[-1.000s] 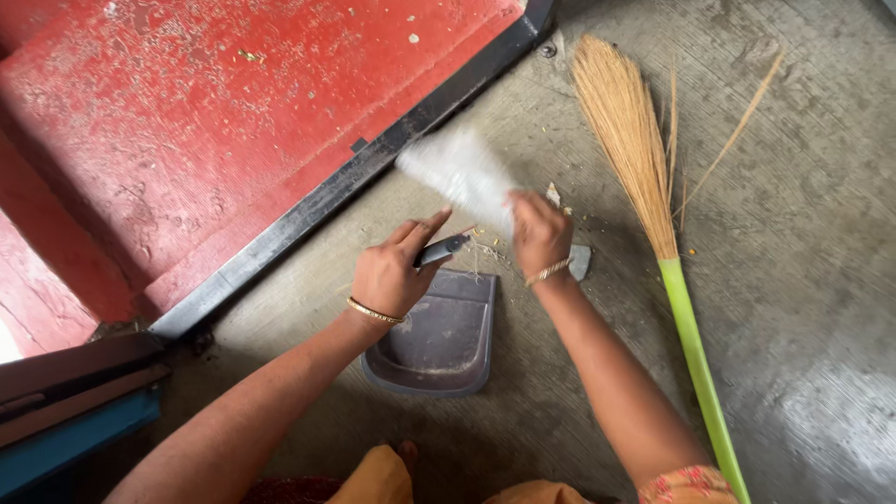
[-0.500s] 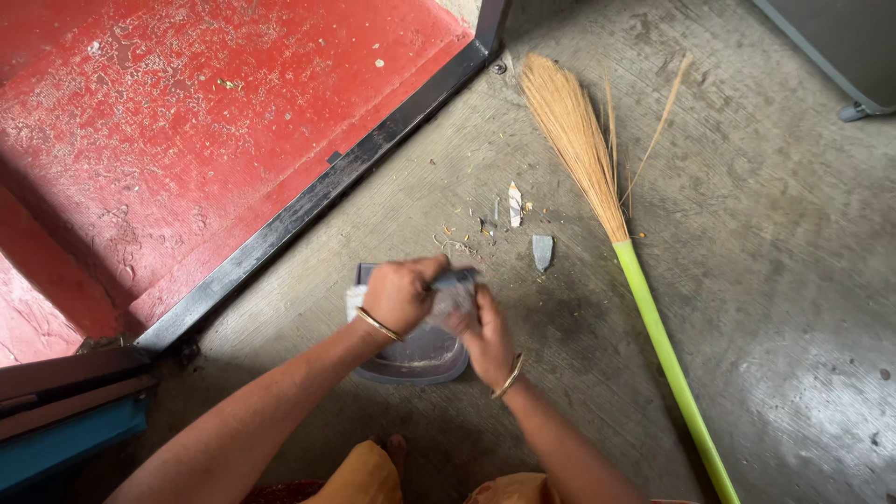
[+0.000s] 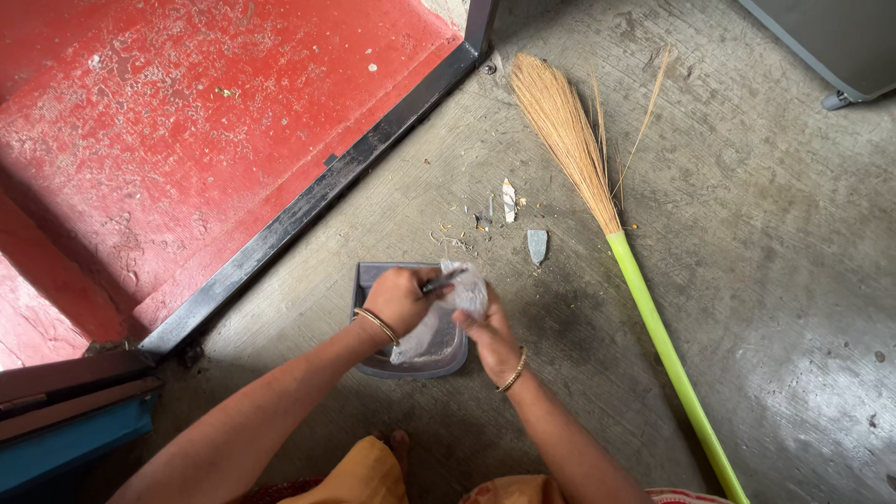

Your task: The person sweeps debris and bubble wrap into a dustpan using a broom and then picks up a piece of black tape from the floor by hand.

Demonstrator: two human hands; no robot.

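Both my hands, left [image 3: 397, 299] and right [image 3: 485, 329], grasping crumpled clear plastic bag [image 3: 448, 308] over grey plastic dustpan [image 3: 369, 359]; loose grip could spill debris onto floor.

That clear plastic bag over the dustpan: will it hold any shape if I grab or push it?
Probably not. The clear plastic bag is crumpled and sags between the left hand and right hand, so it looks floppy and very light. Its glossy film may be slippery, and a push would likely just fold it against the dustpan.
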